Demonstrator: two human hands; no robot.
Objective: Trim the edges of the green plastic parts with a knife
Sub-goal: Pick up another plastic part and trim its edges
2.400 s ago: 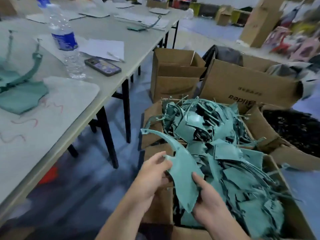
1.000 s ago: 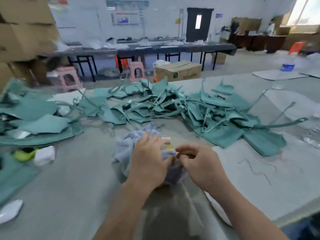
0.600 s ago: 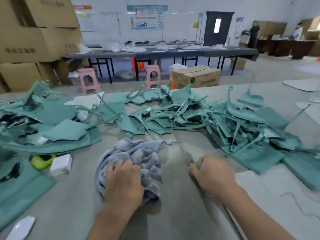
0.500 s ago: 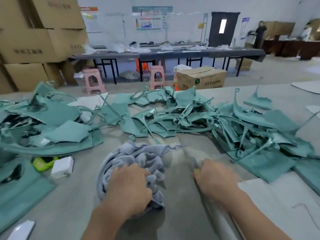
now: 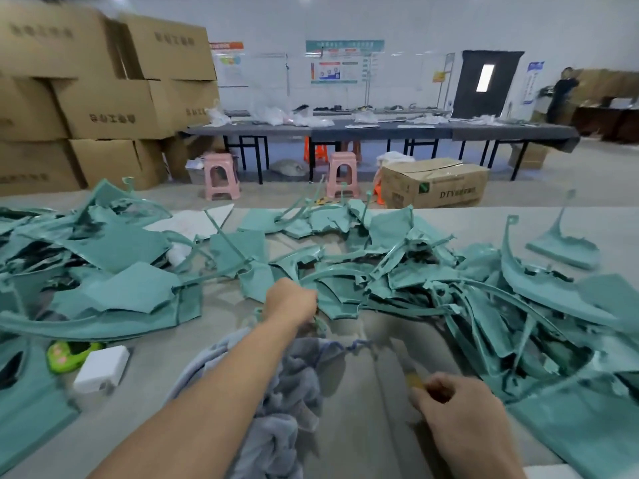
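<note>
A worker's left hand (image 5: 291,300) reaches to 12 o'clock across the counter (image 5: 145,402), fingers curled at the near edge of the green parts (image 5: 397,274); whether it already grips one cannot be told. The right hand (image 5: 456,414) sits at 5 o'clock, closed on a small yellow-tipped tool, apparently the knife (image 5: 415,379), though blur hides the blade. The heap runs from 9 to 3 o'clock, its nearest pieces directly ahead of the left hand, which is far closer to them. A grey cloth (image 5: 287,399) lies beneath the forearm.
</note>
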